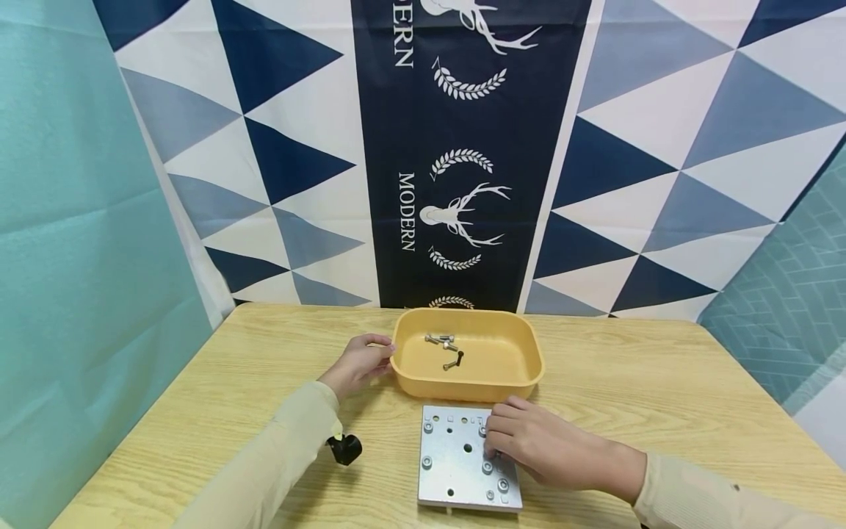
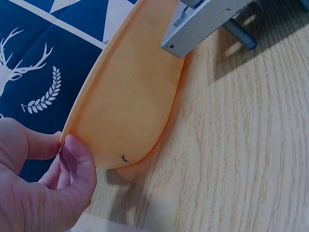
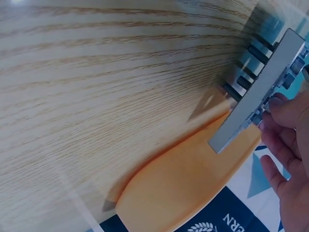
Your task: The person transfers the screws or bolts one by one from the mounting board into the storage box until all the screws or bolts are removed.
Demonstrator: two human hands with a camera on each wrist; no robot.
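Observation:
My left hand (image 1: 360,361) pinches the rim of the yellow plastic tub (image 1: 463,389) at its left end, thumb and fingers either side of the rim in the left wrist view. Loose socket head screws (image 1: 451,347) lie inside the tub, mostly silver, with a dark piece among them. Just in front of the tub is a silver metal plate (image 1: 444,474) with holes and several screws standing in it; their threaded shanks (image 3: 258,54) stick out underneath. Over the plate's right side, my right hand (image 1: 542,444) has thumb and curled fingers around a screw head, mostly hidden by the fingers.
A black knob-like object (image 1: 345,449) shows beside the left sleeve, at the wrist. The wooden table (image 1: 648,382) ends at a patterned cloth (image 1: 456,147) behind the tub. A teal cloth (image 1: 92,257) hangs along the left side.

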